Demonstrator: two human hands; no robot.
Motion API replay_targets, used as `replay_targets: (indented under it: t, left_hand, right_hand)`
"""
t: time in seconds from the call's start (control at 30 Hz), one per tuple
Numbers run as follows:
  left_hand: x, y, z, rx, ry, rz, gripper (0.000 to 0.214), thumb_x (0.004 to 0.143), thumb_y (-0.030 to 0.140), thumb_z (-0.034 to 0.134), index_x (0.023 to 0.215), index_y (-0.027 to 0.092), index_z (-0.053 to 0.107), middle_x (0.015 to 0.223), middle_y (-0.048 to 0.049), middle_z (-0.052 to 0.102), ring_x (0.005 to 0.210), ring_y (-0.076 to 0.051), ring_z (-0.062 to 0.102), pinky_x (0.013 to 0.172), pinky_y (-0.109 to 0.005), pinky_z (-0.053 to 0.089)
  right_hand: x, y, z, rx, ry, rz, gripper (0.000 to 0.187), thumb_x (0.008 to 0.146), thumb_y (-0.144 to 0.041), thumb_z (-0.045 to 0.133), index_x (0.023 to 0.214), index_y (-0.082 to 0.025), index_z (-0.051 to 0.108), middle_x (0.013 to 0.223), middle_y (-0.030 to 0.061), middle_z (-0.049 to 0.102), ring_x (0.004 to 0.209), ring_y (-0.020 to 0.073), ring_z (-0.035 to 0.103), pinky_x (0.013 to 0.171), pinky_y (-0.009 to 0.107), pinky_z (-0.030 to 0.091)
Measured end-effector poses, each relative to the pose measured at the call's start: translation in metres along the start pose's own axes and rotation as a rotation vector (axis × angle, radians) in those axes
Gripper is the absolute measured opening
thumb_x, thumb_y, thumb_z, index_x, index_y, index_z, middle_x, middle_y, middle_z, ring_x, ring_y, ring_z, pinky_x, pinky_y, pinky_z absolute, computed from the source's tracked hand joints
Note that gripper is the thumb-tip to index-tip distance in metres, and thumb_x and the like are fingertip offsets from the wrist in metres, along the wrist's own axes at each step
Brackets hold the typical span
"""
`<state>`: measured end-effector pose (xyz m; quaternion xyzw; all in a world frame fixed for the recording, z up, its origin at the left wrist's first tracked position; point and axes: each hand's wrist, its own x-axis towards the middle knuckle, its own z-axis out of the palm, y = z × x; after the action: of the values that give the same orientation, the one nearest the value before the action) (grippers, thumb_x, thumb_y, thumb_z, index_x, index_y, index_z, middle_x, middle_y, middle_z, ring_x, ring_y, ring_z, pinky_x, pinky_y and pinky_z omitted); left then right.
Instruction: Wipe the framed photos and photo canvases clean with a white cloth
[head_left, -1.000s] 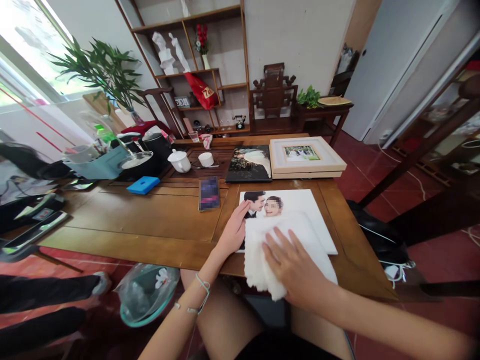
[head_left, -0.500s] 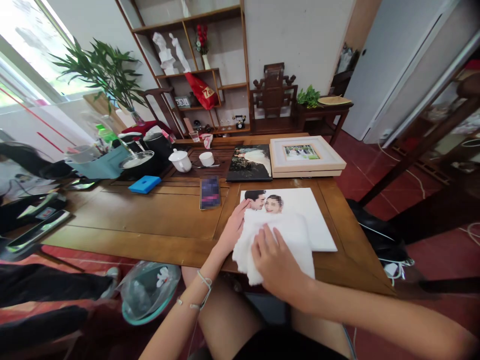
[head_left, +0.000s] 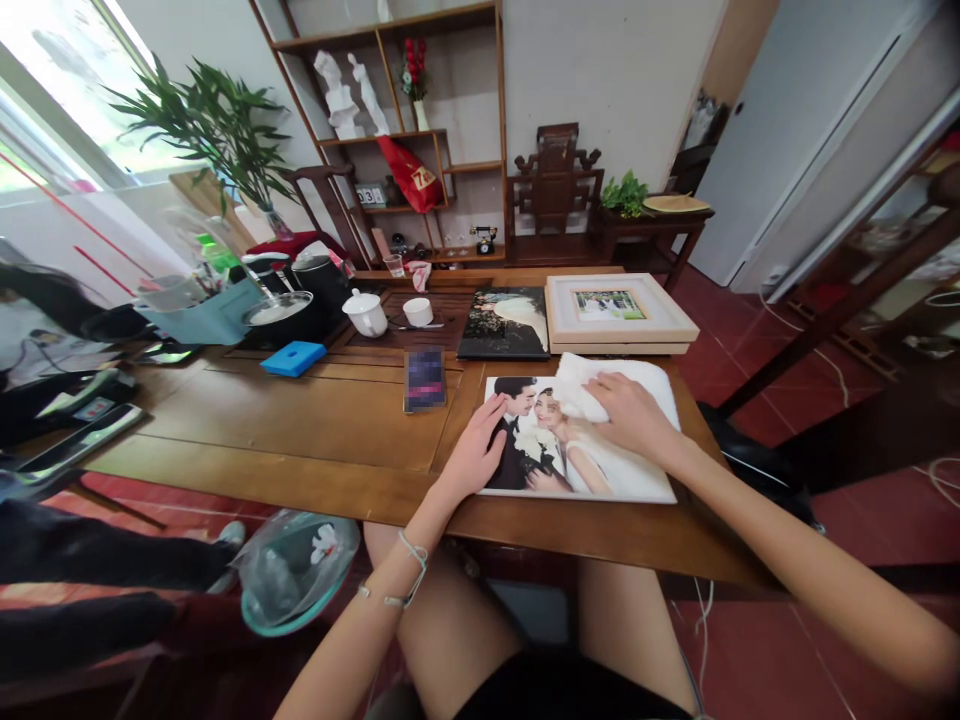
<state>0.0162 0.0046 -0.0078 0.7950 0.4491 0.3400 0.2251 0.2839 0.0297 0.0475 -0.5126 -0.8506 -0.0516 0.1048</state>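
Observation:
A large wedding photo print [head_left: 645,478] lies flat near the front edge of the wooden table [head_left: 315,430]. My left hand [head_left: 480,450] rests flat on the print's left edge, fingers stretched out. My right hand [head_left: 634,415] presses a bunched white cloth [head_left: 581,392] onto the upper middle of the print, fingers curled over it.
Behind the print lie a dark photo album [head_left: 506,322] and a white framed picture [head_left: 615,312]. A phone [head_left: 424,379], blue box [head_left: 294,358], cups [head_left: 366,313] and pots [head_left: 281,315] stand to the left. A bin [head_left: 292,580] sits on the floor below the table edge.
My right hand has slid the cloth from the print's near edge up to its far upper part, uncovering the couple in the picture. My left hand has stayed on the left edge.

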Motion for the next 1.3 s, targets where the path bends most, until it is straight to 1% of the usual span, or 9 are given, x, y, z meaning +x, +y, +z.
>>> replay_targets:
  t: [0.1, 0.27, 0.47, 0.57, 0.67, 0.93, 1.0, 1.17, 1.3]
  left_hand:
    - [0.000, -0.002, 0.001, 0.012, -0.001, -0.007, 0.047, 0.096, 0.025, 0.037, 0.142, 0.017, 0.045, 0.153, -0.0117, 0.039, 0.145, -0.023, 0.031, 0.121, -0.047, 0.024]
    - [0.002, -0.004, 0.003, 0.043, 0.008, 0.006, 0.043, 0.095, 0.023, 0.040, 0.136, 0.017, 0.050, 0.151, -0.0122, 0.042, 0.143, -0.024, 0.034, 0.120, -0.045, 0.026]
    - [0.000, -0.007, 0.003, 0.057, -0.003, -0.003, 0.047, 0.096, 0.023, 0.038, 0.141, 0.013, 0.045, 0.154, -0.0144, 0.036, 0.145, -0.024, 0.031, 0.121, -0.045, 0.023]
    - [0.000, -0.008, 0.004, 0.063, 0.003, -0.005, 0.047, 0.096, 0.023, 0.038, 0.140, 0.011, 0.046, 0.153, -0.0155, 0.037, 0.144, -0.024, 0.032, 0.121, -0.044, 0.024]
    - [0.001, -0.008, 0.005, 0.070, 0.009, -0.018, 0.045, 0.095, 0.024, 0.040, 0.136, 0.009, 0.051, 0.149, -0.0175, 0.043, 0.141, -0.026, 0.038, 0.119, -0.044, 0.027]
    - [0.002, -0.010, 0.005, -0.054, 0.022, -0.013, 0.048, 0.095, 0.018, 0.034, 0.141, 0.018, 0.048, 0.153, -0.0085, 0.040, 0.144, -0.020, 0.033, 0.122, -0.042, 0.021]
    - [0.002, -0.011, 0.006, -0.072, 0.022, -0.016, 0.049, 0.095, 0.016, 0.032, 0.141, 0.018, 0.048, 0.153, -0.0075, 0.040, 0.144, -0.019, 0.033, 0.122, -0.041, 0.020]
    - [0.002, -0.010, 0.004, -0.089, 0.016, 0.004, 0.047, 0.096, 0.022, 0.034, 0.140, 0.017, 0.050, 0.153, -0.0097, 0.041, 0.144, -0.022, 0.033, 0.121, -0.044, 0.022]
    - [0.002, -0.013, 0.002, -0.125, 0.005, 0.052, 0.046, 0.096, 0.031, 0.041, 0.139, 0.018, 0.051, 0.153, -0.0117, 0.040, 0.142, -0.026, 0.037, 0.119, -0.044, 0.029]
  right_hand:
    - [0.027, -0.027, 0.006, 0.085, 0.016, -0.086, 0.035, 0.082, -0.030, 0.061, 0.108, -0.008, 0.067, 0.117, 0.0210, 0.065, 0.117, 0.0354, 0.054, 0.097, 0.045, 0.041]
    - [0.037, -0.053, 0.015, 0.156, -0.007, -0.239, 0.049, 0.071, -0.012, 0.062, 0.120, -0.008, 0.062, 0.129, 0.0179, 0.061, 0.129, 0.0325, 0.046, 0.108, 0.044, 0.031]
    - [0.048, -0.039, 0.008, 0.257, -0.012, -0.126, 0.031, 0.072, -0.016, 0.061, 0.102, -0.013, 0.069, 0.114, 0.0144, 0.069, 0.113, 0.0311, 0.059, 0.095, 0.038, 0.042]
    - [0.070, -0.052, 0.010, 0.263, -0.008, -0.117, 0.023, 0.075, -0.016, 0.058, 0.093, -0.014, 0.071, 0.104, 0.0120, 0.072, 0.100, 0.0288, 0.063, 0.086, 0.035, 0.045]
    - [0.079, -0.066, 0.014, 0.272, 0.008, -0.128, 0.029, 0.077, -0.015, 0.056, 0.102, -0.016, 0.070, 0.112, 0.0105, 0.071, 0.108, 0.0270, 0.061, 0.092, 0.034, 0.043]
    - [0.012, -0.008, 0.015, 0.225, 0.103, 0.019, 0.044, 0.079, -0.023, 0.062, 0.121, -0.011, 0.063, 0.130, 0.0161, 0.063, 0.128, 0.0325, 0.049, 0.108, 0.046, 0.033]
    - [-0.007, -0.008, 0.013, 0.178, 0.109, 0.071, 0.048, 0.080, -0.024, 0.061, 0.125, -0.009, 0.061, 0.135, 0.0176, 0.059, 0.131, 0.0334, 0.046, 0.111, 0.048, 0.029]
    - [-0.046, -0.078, 0.000, 0.138, -0.120, -0.087, 0.069, 0.067, -0.016, 0.065, 0.134, -0.007, 0.054, 0.143, 0.0200, 0.050, 0.136, 0.0379, 0.037, 0.114, 0.053, 0.024]
    - [-0.057, -0.115, -0.010, 0.155, -0.155, -0.212, 0.067, 0.070, -0.021, 0.065, 0.134, -0.007, 0.052, 0.142, 0.0224, 0.049, 0.135, 0.0391, 0.038, 0.110, 0.055, 0.029]
